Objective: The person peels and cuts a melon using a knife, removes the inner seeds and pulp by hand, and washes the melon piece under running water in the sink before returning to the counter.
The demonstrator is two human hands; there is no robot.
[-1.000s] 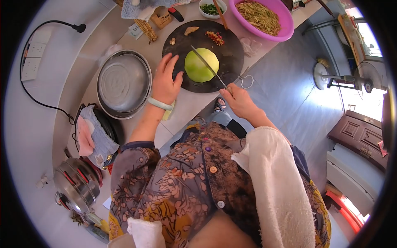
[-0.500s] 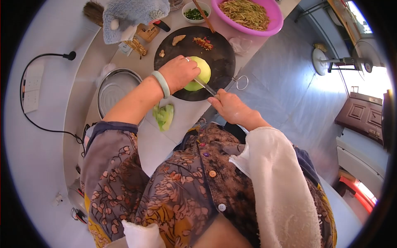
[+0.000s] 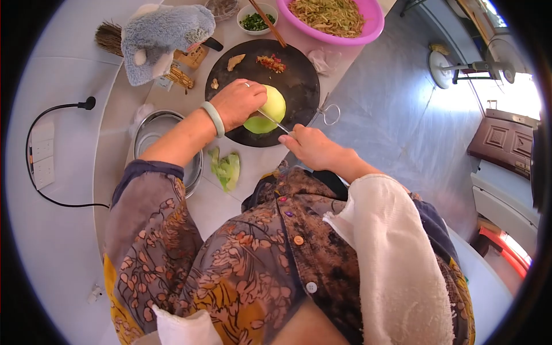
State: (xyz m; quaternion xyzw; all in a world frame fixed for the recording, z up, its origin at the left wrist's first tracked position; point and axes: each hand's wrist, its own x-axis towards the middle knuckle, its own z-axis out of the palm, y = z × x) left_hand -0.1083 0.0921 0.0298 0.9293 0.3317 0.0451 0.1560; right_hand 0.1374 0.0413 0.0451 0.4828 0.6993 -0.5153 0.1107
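Note:
A pale green round vegetable [image 3: 271,109] rests on the dark round cutting board [image 3: 299,75]. My left hand [image 3: 238,103] lies over its left side, fingers closed together, partly on the vegetable and the back of the blade. In my right hand [image 3: 310,146] is the handle of a knife [image 3: 275,122], whose blade runs up and left over the vegetable's surface. Toward the top of the board are pieces of ginger [image 3: 235,62] and a small heap of chopped red and pale bits [image 3: 271,64]. Green peelings [image 3: 226,169] lie on the counter beside the board.
Behind the board stand a white bowl of chopped greens [image 3: 256,22] with chopsticks across it and a pink basin [image 3: 376,26] of shredded food. A metal bowl [image 3: 150,132] sits left, under my left forearm. Scissors [image 3: 330,114] stick out at the board's right edge.
My left hand has moved right from beside the board onto the vegetable. The knife has gone lower and closer against it. The view has shifted, showing the peelings and more of the blue cloth.

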